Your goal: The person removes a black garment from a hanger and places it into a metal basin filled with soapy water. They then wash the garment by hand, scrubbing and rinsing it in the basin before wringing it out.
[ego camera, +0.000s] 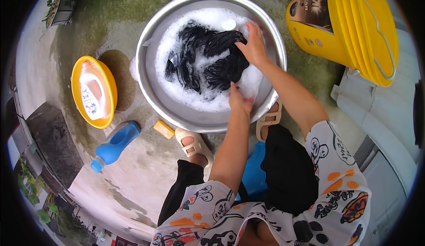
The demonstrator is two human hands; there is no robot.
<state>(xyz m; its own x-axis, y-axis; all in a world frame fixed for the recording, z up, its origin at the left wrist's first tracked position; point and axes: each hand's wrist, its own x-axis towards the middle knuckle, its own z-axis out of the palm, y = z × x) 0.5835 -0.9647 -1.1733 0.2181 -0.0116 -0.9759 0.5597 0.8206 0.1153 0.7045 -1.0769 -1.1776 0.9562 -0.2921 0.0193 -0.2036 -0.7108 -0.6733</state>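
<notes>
A wide metal basin [149, 103] stands on the ground in front of me, holding water and white suds [186, 101]. Wet black cloth [229, 68] lies bunched in the foam. My right hand [255, 48] has the cloth's far right edge between thumb and fingers. Lower down, my left hand [239, 100] holds its near edge, the fingers partly hidden by cloth and foam. A small round white object [228, 24] sits in the suds beyond the cloth, left of my right fingertips.
Left of the basin, a yellow bowl [113, 91] contains a white jug [94, 95]. Nearer me lie a blue bottle [116, 144] and a yellow-orange soap bar [163, 129]. A large yellow bucket [342, 30] is at right; my shoes [194, 143] flank the basin's near side.
</notes>
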